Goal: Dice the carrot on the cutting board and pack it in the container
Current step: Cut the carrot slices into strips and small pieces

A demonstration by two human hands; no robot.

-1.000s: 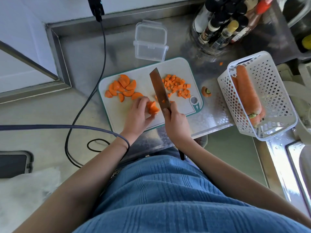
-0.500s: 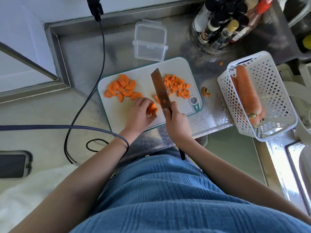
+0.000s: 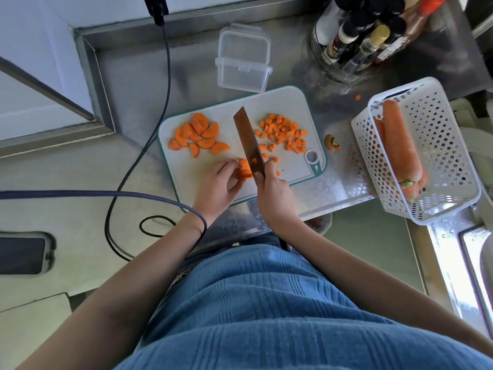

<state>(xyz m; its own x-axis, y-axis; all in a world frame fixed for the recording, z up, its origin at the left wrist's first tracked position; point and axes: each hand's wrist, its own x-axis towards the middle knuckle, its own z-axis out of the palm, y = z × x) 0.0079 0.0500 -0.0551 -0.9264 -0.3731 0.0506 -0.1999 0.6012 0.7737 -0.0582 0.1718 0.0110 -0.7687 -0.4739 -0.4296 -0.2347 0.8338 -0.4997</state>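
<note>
two hands: left hand (image 3: 218,182) pinches carrot strips (image 3: 244,169), right hand (image 3: 274,193) grips knife (image 3: 248,140).

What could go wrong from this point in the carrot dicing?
1. The left hand holds the small carrot stack with its fingertips right beside the knife; a slip could nick them.
2. The diced pieces lie close to the cutting board edge, and one bit already sits on the counter, so more may scatter.
3. The container sits beyond the board, so packing means carrying pieces across and possibly spilling some.
</note>
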